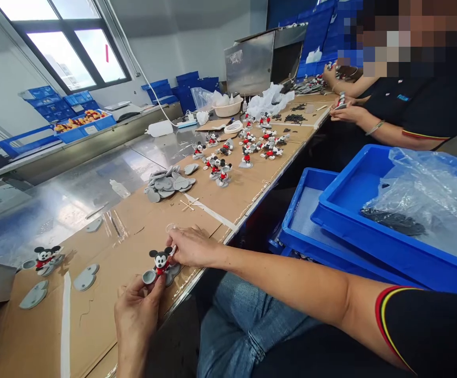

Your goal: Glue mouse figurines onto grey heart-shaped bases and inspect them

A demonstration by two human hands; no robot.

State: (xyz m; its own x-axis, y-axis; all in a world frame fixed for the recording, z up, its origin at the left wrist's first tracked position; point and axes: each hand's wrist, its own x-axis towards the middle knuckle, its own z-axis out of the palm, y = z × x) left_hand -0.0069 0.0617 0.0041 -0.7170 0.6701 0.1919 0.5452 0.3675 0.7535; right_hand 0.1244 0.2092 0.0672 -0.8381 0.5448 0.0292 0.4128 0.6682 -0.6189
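My left hand (pixel 137 307) is closed around the lower part of a mouse figurine (pixel 161 262) with round black ears, a red top and a grey bowl shape at one side. It is held near the table's front edge, tilted slightly, on a grey base partly hidden behind it. My right hand (pixel 193 247) reaches in from the other side, thumb and fingers pinched at the figurine's arm. Whether a small part is also between those fingertips, I cannot make out. Grey heart-shaped bases (pixel 86 277) lie to the left, beside another mouse figurine (pixel 45 258).
A pile of grey bases (pixel 167 182) and several finished-looking figurines (pixel 222 172) stand further along the cardboard-covered table (pixel 114 310). A small bottle (pixel 118 188) lies on the metal surface. Blue trays (pixel 331 223) sit at right; a co-worker's hands (pixel 349 111) hold a figurine beyond.
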